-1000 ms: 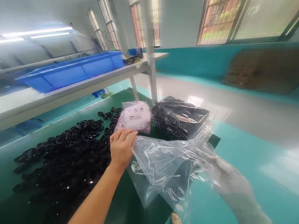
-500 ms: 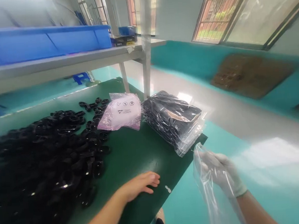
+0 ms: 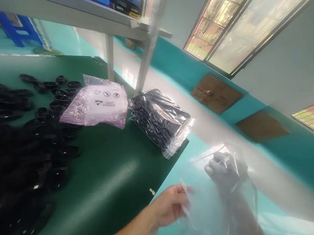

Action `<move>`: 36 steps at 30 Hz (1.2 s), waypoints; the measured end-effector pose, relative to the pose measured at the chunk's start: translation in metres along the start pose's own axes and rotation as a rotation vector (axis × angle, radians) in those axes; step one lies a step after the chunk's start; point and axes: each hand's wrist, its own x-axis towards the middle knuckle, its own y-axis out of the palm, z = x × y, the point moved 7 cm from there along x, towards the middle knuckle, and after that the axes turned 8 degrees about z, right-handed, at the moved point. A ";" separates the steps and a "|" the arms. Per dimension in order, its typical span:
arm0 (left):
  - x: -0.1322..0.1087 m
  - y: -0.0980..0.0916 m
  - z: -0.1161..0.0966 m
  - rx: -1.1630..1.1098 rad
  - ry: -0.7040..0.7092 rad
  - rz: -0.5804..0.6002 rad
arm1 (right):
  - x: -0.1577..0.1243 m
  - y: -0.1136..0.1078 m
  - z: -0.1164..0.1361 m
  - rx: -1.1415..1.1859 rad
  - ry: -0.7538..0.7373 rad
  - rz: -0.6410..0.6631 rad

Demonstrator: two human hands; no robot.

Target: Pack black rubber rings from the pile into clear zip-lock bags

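A large clear plastic bag [image 3: 204, 208] hangs in front of me, past the table's edge. My bare left hand [image 3: 174, 204] has its thumb and fingers closed at the bag's left edge. My right hand [image 3: 223, 164], in a pale glove, shows through the film with its fingers curled on the plastic. Whether it is inside the bag or behind it I cannot tell. Beyond my hands, on the green table [image 3: 107, 172], lies a filled clear bag of black items [image 3: 161, 119]. A pinkish bag with a white printed sheet [image 3: 104, 103] is beside it.
Many loose black glossy ring-like parts [image 3: 40, 148] cover the table's left side. Above the far edge runs a shelf [image 3: 64, 18] on posts, bearing a dark box [image 3: 126, 4]. A blue stool [image 3: 19, 28] stands beyond. Cardboard pieces [image 3: 216, 93] are at the wall.
My left hand has moved from over the table to the bag's edge. The bag is now raised and spread between my hands. The view has tilted and turned to the right.
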 end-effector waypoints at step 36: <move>-0.099 -0.090 -0.135 0.686 0.246 -0.728 | -0.059 -0.032 -0.029 -0.112 0.456 -0.245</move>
